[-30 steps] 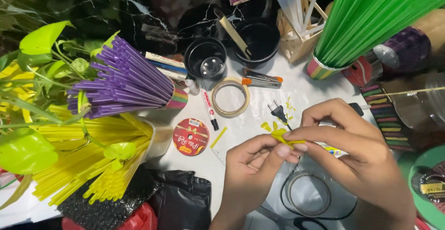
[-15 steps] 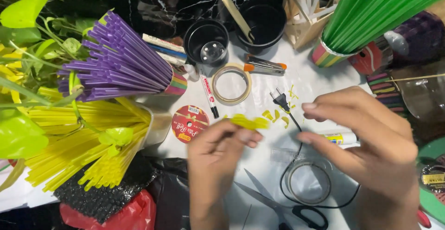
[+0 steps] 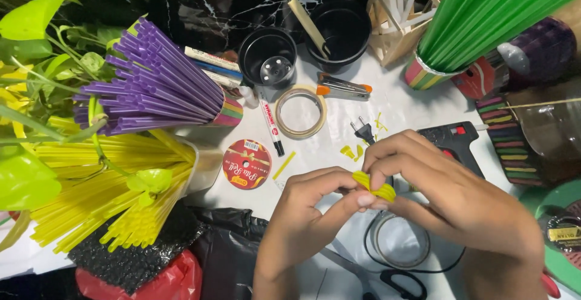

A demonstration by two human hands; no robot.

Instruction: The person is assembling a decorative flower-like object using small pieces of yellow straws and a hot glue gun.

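Observation:
My left hand [image 3: 302,218] and my right hand [image 3: 451,197] meet over the white table [image 3: 393,103], both pinching a small folded piece of yellow straw [image 3: 374,186] between thumbs and fingertips. Short yellow straw offcuts [image 3: 350,152] lie just beyond the fingers, and one longer yellow piece [image 3: 283,165] lies to their left. Under my hands lie a clear tape roll [image 3: 399,242], a black cable and black-handled scissors [image 3: 402,283].
Bundles of purple straws [image 3: 154,88], yellow straws [image 3: 103,197] and green straws [image 3: 484,9] stand in cups. A black glue gun [image 3: 454,143], its plug [image 3: 363,132], a tape ring [image 3: 301,112], marker [image 3: 271,127], red ribbon spool [image 3: 246,164], stapler [image 3: 343,88] and black pots [image 3: 269,55] crowd the table.
My hands were apart half a second ago; now they have come back together and pinch the yellow straw piece. The view shifted slightly.

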